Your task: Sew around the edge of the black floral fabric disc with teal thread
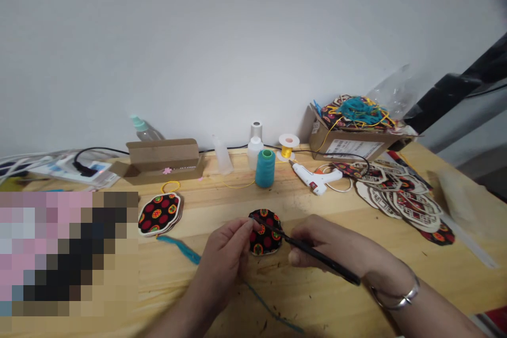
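Observation:
A black patterned fabric piece (266, 240) with red and orange motifs is in front of me, its edge scalloped. My left hand (229, 248) is closed in a pinch at the piece's left edge. In my right hand (317, 243) is a long black tool (322, 260) with a narrow tip; its exact kind is unclear. The tip crosses the top of the fabric piece and meets my left fingertips. A teal thread strand (273, 310) trails from under my left hand toward the front. Another teal bundle (180, 249) hangs from a stack of patterned pieces (159, 214) on the left.
A teal thread cone (265, 169), a white bottle (254, 156), a yellow cord spool (288, 149) and a white glue gun (317, 177) stand or lie behind. Wooden cutouts (412, 198) spread at right below a full cardboard box (352, 142). An open small box (164, 161) sits back left.

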Action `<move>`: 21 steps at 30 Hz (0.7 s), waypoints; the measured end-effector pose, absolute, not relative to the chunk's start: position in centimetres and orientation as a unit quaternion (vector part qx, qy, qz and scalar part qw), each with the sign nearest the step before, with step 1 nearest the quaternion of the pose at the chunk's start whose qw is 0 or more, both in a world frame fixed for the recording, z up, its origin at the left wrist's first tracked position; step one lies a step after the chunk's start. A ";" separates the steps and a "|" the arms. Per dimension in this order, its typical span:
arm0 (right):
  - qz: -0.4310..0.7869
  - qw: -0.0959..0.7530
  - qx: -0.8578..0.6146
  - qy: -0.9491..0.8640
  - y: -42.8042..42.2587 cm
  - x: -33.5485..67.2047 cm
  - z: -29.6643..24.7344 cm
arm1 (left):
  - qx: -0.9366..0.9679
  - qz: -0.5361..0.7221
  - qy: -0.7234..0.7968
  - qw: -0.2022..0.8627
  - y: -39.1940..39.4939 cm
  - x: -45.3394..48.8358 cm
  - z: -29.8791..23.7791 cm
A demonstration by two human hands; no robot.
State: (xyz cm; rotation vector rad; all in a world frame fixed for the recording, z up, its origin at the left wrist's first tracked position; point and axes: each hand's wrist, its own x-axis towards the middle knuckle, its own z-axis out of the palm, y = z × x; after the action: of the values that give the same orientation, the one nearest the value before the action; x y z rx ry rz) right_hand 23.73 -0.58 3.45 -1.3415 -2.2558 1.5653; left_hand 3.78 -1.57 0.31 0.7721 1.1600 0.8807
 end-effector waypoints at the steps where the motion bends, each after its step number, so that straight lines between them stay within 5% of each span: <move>1: 0.521 0.048 -0.431 -0.735 -0.5 23.6 3.3 | 0.345 0.389 0.517 0.680 -1.6 3.8 0.4; 21: 0.580 0.102 -0.420 -0.690 -0.4 23.2 2.3 | 0.332 0.387 0.509 0.693 -1.7 3.8 0.2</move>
State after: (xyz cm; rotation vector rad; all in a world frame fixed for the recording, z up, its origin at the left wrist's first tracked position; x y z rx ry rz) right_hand 23.17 -0.36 2.29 -1.2411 -2.0374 1.7135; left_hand 3.80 -1.71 0.23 0.7413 1.1372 0.8641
